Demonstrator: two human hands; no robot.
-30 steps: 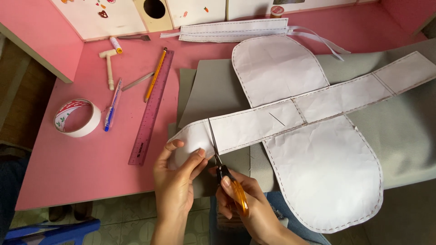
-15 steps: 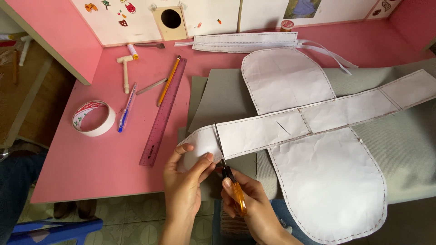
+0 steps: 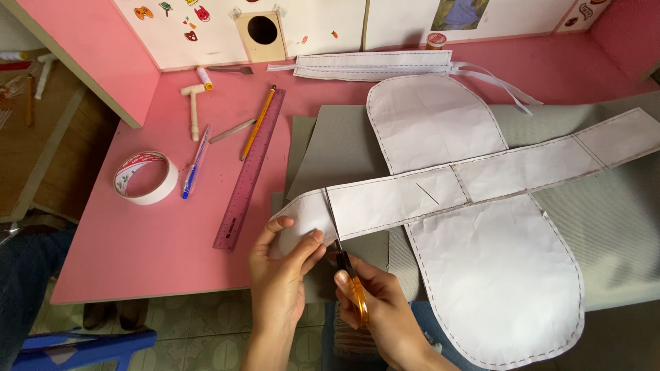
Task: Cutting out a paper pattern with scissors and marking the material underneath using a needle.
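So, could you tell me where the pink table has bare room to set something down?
Bare pink table lies below the tape roll, left of the ruler. Between ruler and tape it is crowded with pens; paper pattern covers the right.

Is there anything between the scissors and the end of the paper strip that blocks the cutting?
Nothing visible does. The scissors in the right hand already lie across the white paper strip, and the left hand holds the strip's end beside the blades, not in their path.

Pink table (image 3: 137,261) carrying craft supplies

Lying on it: tape roll (image 3: 145,178) at left, blue pen (image 3: 195,164), purple ruler (image 3: 250,168), pencil (image 3: 258,122), small wooden hammer (image 3: 193,107), grey fabric (image 3: 344,148) spreading right.
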